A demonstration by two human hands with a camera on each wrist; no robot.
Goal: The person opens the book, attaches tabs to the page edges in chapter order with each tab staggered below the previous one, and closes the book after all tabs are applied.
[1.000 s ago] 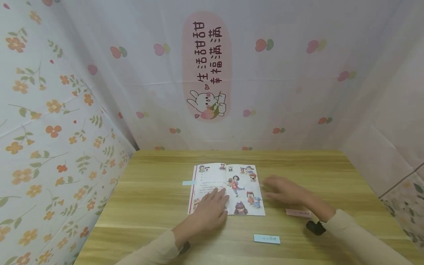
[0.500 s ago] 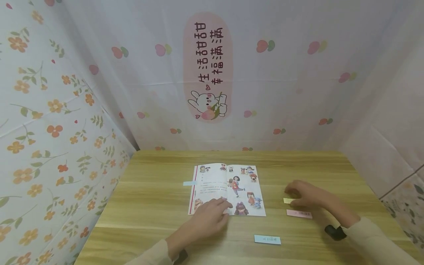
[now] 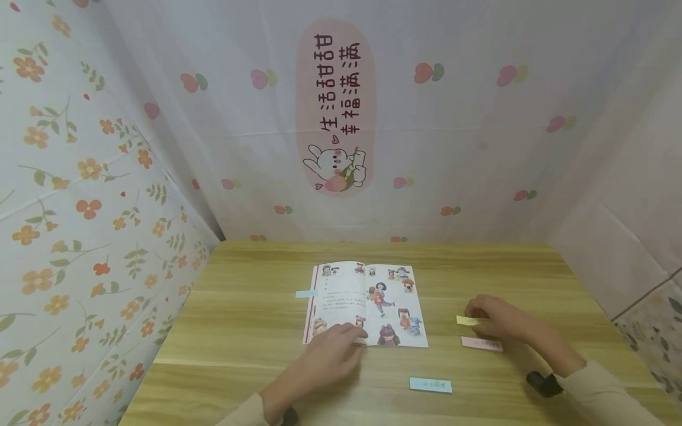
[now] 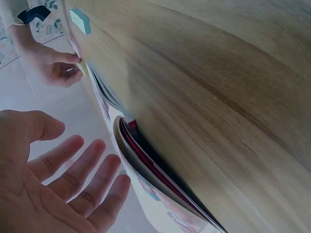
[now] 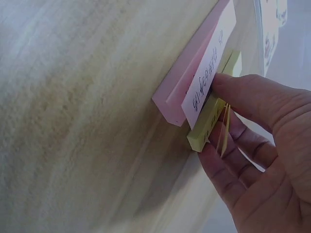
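An open picture book (image 3: 391,307) lies in the middle of the table, a blue sticky tab (image 3: 305,293) sticking out past its left edge. My left hand (image 3: 333,355) is over the book's lower edge near the spine; its fingers (image 4: 90,187) are spread and loosely bent in the left wrist view. To the right of the book, my right hand (image 3: 503,319) pinches a yellow sticky note pad (image 5: 209,124) between thumb and fingers. One yellow sheet (image 5: 225,131) stands away from the pad at its near end. A pink sticky note pad (image 5: 170,97) with handwriting lies alongside, its top sheet lifted.
A blue sticky note pad (image 3: 430,385) with handwriting lies nearer the front of the wooden table (image 3: 256,272). Patterned cloth (image 3: 453,148) hangs behind the table and along both sides.
My right hand has gone from beside the book's right edge to the yellow pad and now pinches it. My left hand has slid down the page toward the book's lower edge.
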